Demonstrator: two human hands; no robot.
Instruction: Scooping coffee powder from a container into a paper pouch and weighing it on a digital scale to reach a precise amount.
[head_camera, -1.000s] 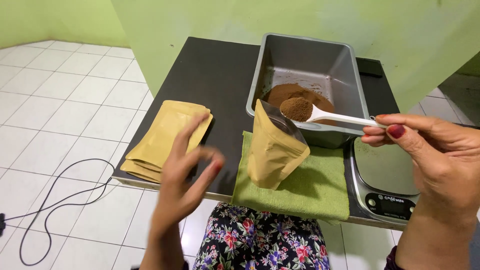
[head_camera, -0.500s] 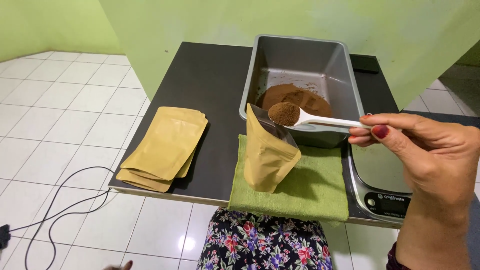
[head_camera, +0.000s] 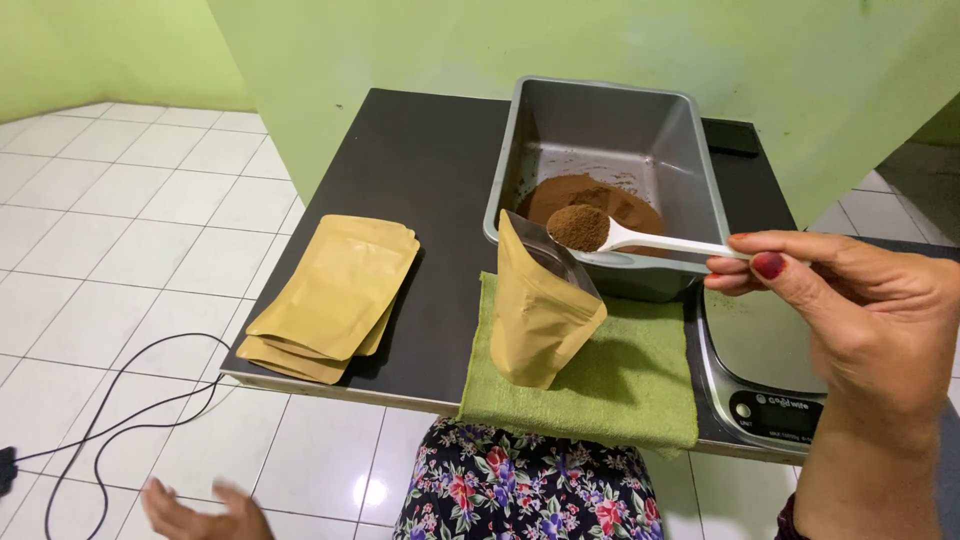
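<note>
Right hand pinches a white spoon heaped with brown powder, bowl poised just above the open mouth of a tan pouch. Pouch stands on a green cloth at the near edge of the black surface. Far behind: grey metal tray with powder. Right: scale, partly behind the hand. Left: stack of flat pouches. Left hand low, blurred, open, grasping nothing. Black cable on the floor.

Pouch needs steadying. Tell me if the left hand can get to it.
Probably yes. The left hand is low, below the table edge and away from the pouch, but nothing stands between them; the pouch's near side on the green cloth is open.
</note>
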